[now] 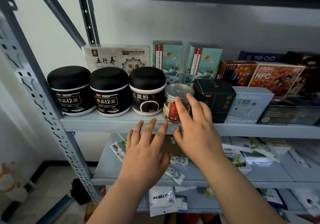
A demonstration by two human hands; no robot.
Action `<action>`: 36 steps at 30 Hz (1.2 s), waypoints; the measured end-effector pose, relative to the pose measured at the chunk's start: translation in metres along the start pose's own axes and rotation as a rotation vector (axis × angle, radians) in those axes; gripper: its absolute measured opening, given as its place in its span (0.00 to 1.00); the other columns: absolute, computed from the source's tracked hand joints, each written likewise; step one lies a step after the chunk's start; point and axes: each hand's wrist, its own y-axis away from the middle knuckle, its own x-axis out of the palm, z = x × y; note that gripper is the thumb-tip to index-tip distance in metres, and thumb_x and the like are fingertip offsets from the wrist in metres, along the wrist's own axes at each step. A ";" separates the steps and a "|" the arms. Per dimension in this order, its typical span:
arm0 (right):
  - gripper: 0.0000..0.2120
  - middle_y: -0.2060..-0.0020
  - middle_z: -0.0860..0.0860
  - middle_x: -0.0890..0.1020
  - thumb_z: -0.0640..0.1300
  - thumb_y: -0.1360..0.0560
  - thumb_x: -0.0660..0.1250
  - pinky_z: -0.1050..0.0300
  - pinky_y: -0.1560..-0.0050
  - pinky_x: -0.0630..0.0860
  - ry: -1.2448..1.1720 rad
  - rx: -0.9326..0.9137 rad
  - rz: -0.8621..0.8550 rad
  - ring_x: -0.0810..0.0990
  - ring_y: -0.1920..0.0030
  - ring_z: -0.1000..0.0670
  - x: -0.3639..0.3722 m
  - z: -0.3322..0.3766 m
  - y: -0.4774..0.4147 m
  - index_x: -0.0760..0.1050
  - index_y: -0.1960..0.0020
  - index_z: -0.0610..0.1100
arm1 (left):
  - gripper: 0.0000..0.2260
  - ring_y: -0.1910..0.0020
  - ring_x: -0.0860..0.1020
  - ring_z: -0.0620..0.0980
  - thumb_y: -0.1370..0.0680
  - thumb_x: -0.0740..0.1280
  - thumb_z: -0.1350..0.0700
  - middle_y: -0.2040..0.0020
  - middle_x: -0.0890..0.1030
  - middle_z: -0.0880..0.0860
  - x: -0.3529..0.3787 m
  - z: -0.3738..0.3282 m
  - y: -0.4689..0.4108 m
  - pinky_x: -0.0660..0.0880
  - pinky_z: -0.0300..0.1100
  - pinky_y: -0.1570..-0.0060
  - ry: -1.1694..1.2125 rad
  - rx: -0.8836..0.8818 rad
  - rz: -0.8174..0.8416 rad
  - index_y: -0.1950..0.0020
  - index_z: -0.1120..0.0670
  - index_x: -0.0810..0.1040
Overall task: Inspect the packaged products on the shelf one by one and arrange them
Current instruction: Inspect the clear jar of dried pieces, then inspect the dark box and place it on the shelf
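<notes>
Where the shelf [103, 125] meets its perforated post [52, 125] at the left front corner, three black-lidded jars stand in a row along the front edge: the left jar [71, 90], the middle jar [110, 92] touching it, and a third jar [147, 90] with a different label just beside that one. Behind them, against the back edge, a cream pouch [114, 57] stands upright, with two tall teal boxes, the first [167, 59] and the second [202, 62], to its right.

The left hand [145, 147] hovers in front of the shelf's front edge, below the third jar. Its fingers are spread and straight, and it grasps nothing.

Just right of the third jar, at the front edge, stands a small clear jar [170, 102] with a silver lid and a red label. The right hand [195, 128] reaches up across its right side with the fingers loose and spread and the thumb low by the shelf edge. It is not clasped round the jar, and I cannot tell whether the fingertips touch it.

Close against the clear jar's right side is a dark green box [216, 99], turned at an angle, then a pale grey box [247, 104] beside it and a dark flat box [290, 114] toward the right front. Behind these lie a brown box [237, 72], an orange box [275, 76] and, at the back edge, a blue box [261, 57].

On the lower shelf [107, 163], loose sachets [117, 150] lie scattered, partly hidden by the hands.
</notes>
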 end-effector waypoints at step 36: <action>0.40 0.21 0.43 0.63 0.53 0.26 0.70 0.33 0.22 0.56 0.023 -0.108 -0.093 0.55 0.19 0.38 -0.037 -0.185 0.006 0.59 0.19 0.43 | 0.42 0.20 0.56 0.54 0.25 0.67 0.32 0.17 0.57 0.51 -0.050 -0.131 -0.201 0.45 0.57 0.22 -0.220 0.114 0.494 0.18 0.37 0.48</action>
